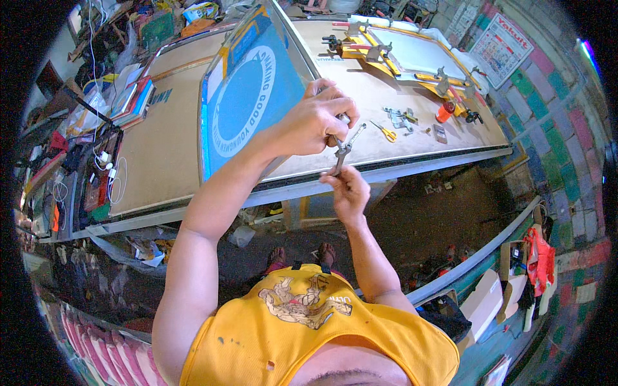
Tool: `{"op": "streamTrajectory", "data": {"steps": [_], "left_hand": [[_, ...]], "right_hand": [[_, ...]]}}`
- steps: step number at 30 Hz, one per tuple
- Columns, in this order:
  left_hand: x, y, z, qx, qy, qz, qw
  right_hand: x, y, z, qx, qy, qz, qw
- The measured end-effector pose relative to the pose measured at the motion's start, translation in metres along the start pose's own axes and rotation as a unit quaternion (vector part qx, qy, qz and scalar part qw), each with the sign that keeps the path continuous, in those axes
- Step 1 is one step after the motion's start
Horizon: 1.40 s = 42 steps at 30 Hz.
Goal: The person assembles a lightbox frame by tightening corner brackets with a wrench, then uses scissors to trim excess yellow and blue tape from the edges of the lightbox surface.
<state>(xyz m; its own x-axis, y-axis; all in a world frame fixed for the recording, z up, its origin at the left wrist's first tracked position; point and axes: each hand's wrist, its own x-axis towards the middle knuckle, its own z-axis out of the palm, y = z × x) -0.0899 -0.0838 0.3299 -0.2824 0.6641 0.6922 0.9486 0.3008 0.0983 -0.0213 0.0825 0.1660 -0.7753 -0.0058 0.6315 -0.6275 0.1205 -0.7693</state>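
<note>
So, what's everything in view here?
Worktable: one, light tan, centre.
Framed panel: one, blue, tilted on worktable.
Flat frame: one, white inside, worktable's far right.
Scissors: one pair, yellow handles, on worktable.
Container: one, orange, right of scissors.
Metal pieces: several, grey, beside scissors.
Poster: one, mostly white, upper right.
Clutter: uncountable, mixed colours, around edges.
Metal tool: one, grey, centre.
Shirt: one, yellow, bottom centre.
Left grip: one, bare, closed on metal part.
Right grip: one, bare, holding metal tool.
</note>
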Motion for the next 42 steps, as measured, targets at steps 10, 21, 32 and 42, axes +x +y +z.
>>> {"op": "streamTrajectory", "data": {"steps": [10,21,32,42], "left_hand": [[-0.012,-0.004,0.071,-0.007,-0.068,0.007,0.998],[-0.013,-0.016,0.083,-0.005,-0.067,0.015,0.998],[-0.018,-0.01,0.075,-0.019,-0.061,-0.002,0.998],[-0.024,-0.008,0.105,-0.003,-0.101,-0.004,0.995]], "right_hand": [[0.076,-0.043,-0.085,0.303,0.174,0.111,0.93],[-0.014,-0.045,0.041,-0.107,0.088,-0.185,0.973],[-0.031,0.066,-0.039,-0.142,0.119,-0.081,0.979],[0.06,-0.054,-0.078,0.166,0.177,0.157,0.957]]}}
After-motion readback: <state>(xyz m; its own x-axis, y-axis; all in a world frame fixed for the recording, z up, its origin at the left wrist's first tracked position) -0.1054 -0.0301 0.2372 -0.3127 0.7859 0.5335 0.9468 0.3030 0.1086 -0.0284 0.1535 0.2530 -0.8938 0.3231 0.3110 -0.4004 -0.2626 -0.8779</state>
